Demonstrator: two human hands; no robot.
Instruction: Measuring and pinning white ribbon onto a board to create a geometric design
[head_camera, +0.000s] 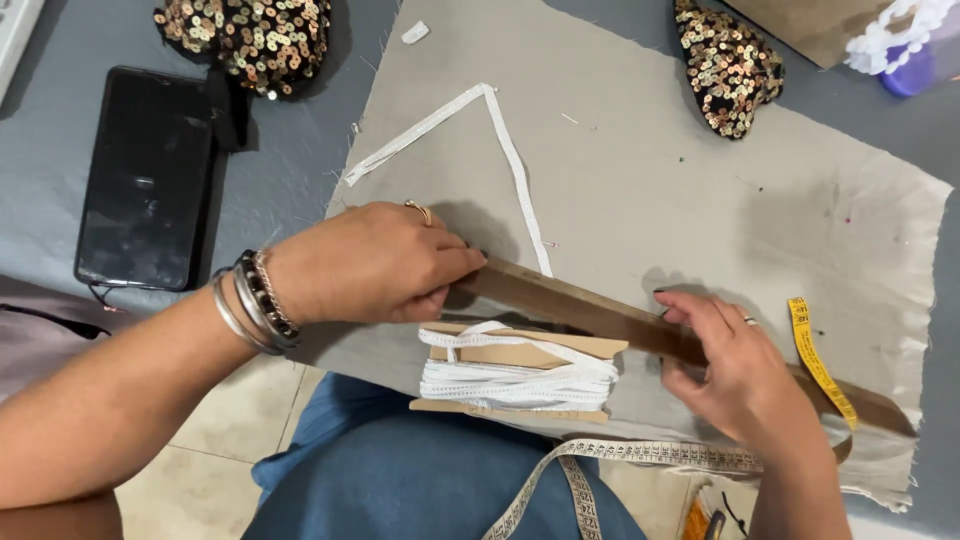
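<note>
On the cloth (700, 190), the ruler (600, 312) slants lower right.

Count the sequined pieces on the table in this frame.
2. One sequined piece lies at the top left, above the black phone; the other rests on the top right of the grey cloth. The frame edge cuts both off.

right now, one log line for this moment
left hand: pressing ruler | right hand: on ruler | under: cloth | near: trim card, phone
</note>
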